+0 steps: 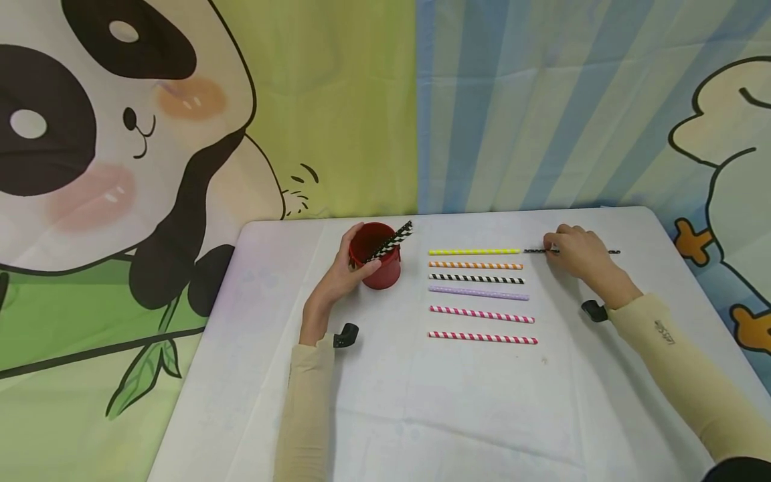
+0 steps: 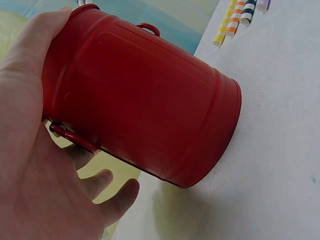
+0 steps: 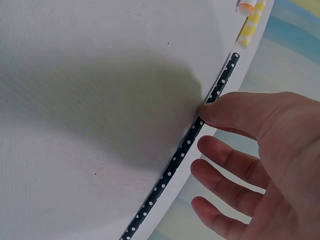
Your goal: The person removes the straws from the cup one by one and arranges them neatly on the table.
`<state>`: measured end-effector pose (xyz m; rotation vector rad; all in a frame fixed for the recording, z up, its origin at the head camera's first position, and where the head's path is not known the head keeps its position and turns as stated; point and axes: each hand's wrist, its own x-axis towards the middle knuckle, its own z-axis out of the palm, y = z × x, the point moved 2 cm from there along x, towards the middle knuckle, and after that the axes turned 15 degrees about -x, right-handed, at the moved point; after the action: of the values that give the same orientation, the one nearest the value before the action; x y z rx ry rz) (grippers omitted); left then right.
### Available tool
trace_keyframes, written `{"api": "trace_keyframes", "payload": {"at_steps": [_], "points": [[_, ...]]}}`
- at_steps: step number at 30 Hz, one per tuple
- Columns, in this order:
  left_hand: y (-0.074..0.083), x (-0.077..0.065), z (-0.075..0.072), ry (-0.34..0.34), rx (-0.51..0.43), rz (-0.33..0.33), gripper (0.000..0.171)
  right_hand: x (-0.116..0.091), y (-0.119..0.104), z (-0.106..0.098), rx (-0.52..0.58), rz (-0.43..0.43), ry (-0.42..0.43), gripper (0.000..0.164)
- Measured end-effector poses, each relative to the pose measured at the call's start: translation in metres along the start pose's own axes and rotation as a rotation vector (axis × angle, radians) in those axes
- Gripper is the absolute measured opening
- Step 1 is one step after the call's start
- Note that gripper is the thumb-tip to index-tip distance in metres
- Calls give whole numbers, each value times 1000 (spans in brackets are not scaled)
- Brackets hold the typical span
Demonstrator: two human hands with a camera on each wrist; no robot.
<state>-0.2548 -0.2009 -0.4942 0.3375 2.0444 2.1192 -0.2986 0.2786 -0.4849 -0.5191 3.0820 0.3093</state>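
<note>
My left hand (image 1: 345,273) grips a small red metal bucket (image 1: 385,271) near its rim, thumb on the near side and fingers behind it. In the left wrist view the bucket (image 2: 145,100) shows its ribbed wall and a side handle; some fingers spread away from it. Black-and-white patterned paper straws (image 1: 394,239) lean out of the bucket's mouth. My right hand (image 1: 579,253) pinches a black paper straw with white dots (image 3: 172,167) between thumb and index finger, low at the table surface. Its other fingers are loosely bent. The straw's near end points at a yellow straw (image 1: 474,252).
Between the hands, several paper straws lie in a column: yellow on top, then orange-striped (image 1: 476,266), black-striped (image 1: 476,278), lilac (image 1: 478,292) and two pink-striped ones (image 1: 482,337). A white cloth covers the table (image 1: 452,408). A printed curtain (image 1: 337,107) hangs behind.
</note>
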Motion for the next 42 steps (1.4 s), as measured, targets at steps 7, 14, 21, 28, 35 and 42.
{"api": "trace_keyframes", "payload": {"at_steps": [7, 14, 21, 28, 35, 42], "points": [[4, -1, 1, -7, -2, -6, 84, 2, 1, 6, 13, 14, -20, 13], [-1, 0, 0, -3, 7, 0, 84, 2, 2, 7, 38, 18, -32, 13], [1, 1, 1, -15, -16, 7, 85, 1, 2, 7, 48, 39, -41, 16], [20, -5, 7, -45, -59, 26, 84, 2, 1, 4, 66, 62, -78, 24], [28, -9, 10, -45, -55, 29, 83, 0, 1, 0, 81, 72, -86, 28], [28, -9, 10, -52, -61, 26, 84, -4, -9, -9, 116, 65, -41, 31]]}}
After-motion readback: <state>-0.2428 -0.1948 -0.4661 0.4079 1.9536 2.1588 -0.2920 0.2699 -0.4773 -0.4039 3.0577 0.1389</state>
